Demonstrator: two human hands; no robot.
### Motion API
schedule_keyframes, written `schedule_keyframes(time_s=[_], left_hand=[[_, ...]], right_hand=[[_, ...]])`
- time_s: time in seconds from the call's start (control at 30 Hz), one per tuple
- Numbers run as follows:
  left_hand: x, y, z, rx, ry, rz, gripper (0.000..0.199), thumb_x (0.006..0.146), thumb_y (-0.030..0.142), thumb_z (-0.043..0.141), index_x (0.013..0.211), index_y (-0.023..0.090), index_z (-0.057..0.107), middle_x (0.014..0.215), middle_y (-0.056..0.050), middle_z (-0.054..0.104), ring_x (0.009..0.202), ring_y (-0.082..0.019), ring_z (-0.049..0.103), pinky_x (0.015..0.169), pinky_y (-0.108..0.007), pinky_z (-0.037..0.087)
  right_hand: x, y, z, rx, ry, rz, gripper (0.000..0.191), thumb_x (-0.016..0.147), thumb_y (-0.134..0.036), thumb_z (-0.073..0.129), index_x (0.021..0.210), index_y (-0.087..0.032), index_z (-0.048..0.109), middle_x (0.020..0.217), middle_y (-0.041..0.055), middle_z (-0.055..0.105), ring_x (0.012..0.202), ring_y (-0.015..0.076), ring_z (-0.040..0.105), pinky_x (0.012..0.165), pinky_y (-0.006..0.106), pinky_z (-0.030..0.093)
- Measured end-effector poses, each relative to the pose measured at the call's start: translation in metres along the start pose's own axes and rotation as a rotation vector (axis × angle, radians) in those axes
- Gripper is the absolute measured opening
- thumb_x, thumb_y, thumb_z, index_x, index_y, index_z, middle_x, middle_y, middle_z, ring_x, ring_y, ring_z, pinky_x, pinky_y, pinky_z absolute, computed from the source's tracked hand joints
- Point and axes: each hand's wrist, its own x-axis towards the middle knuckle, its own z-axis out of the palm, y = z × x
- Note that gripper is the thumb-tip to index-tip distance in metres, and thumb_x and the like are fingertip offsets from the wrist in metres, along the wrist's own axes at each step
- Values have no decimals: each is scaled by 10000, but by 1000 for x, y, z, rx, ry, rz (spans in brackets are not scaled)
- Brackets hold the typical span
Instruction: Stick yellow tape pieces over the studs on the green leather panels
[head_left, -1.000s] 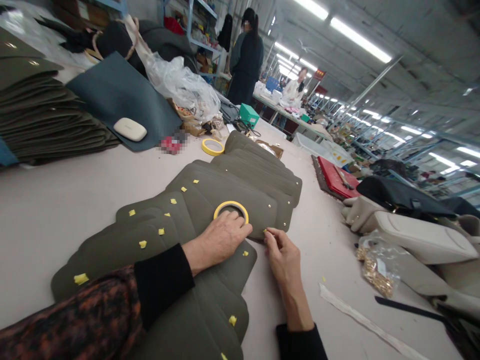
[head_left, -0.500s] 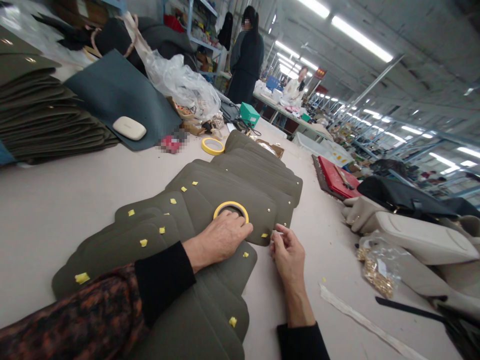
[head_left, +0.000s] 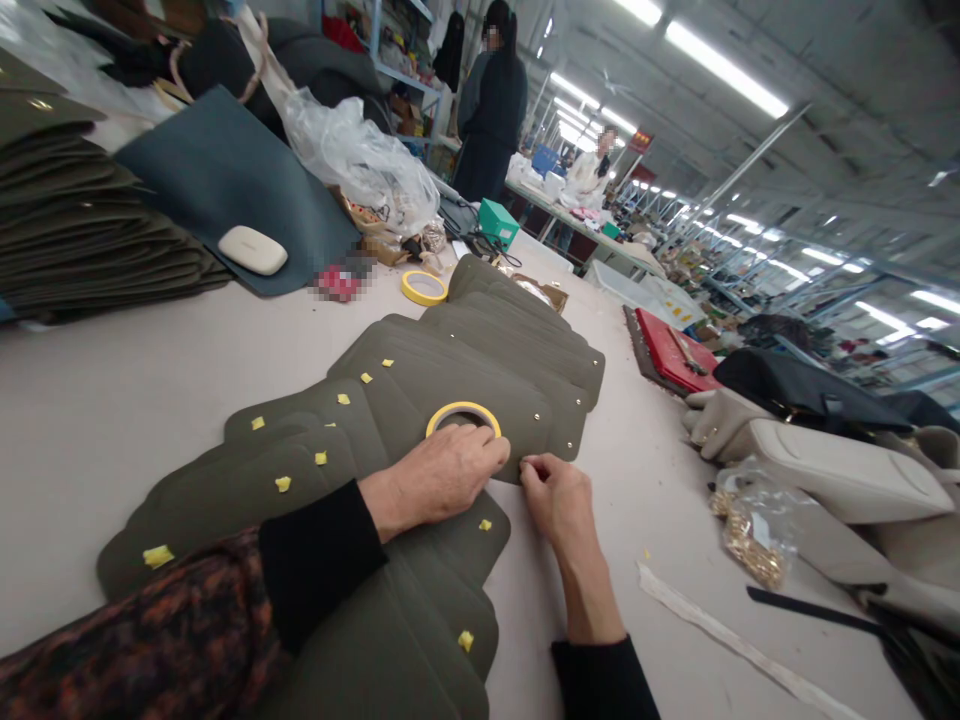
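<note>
Overlapping dark olive panels (head_left: 420, 365) are fanned out across the table, several with small yellow tape pieces (head_left: 283, 484) on them. My left hand (head_left: 442, 472) is closed on a yellow tape roll (head_left: 463, 408) that rests over the panels; its curled fingers cover the roll's lower edge. Just right of it, my right hand (head_left: 559, 495) has its fingertips pinched together at the lower right corner of a panel. Those fingertips hide the spot where a yellow piece was, and whatever they hold is too small to make out.
A second tape roll (head_left: 424, 288) lies behind the panels. Stacked olive panels (head_left: 90, 220) and a white case (head_left: 253, 250) are at left. On the right are a red item (head_left: 675, 350), pale bags (head_left: 847, 470) and a bag of gold parts (head_left: 754, 540). Two people are in the background.
My right hand has moved left onto the panel corner, and its fingers have closed into a pinch. My left hand stays at the tape roll. The view has shifted slightly.
</note>
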Motion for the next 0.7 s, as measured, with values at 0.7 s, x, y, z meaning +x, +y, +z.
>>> schedule_keyframes(time_s=[0.7], left_hand=[[-7, 1, -1, -277, 205, 84, 368, 959, 212, 445, 1326, 200, 430, 1082, -47, 666, 996, -144, 632, 891, -269, 512]], right_hand=[[-25, -11, -21, 646, 67, -52, 205, 830, -283, 586, 969, -192, 706, 905, 61, 717, 758, 174, 645, 682, 294, 533]])
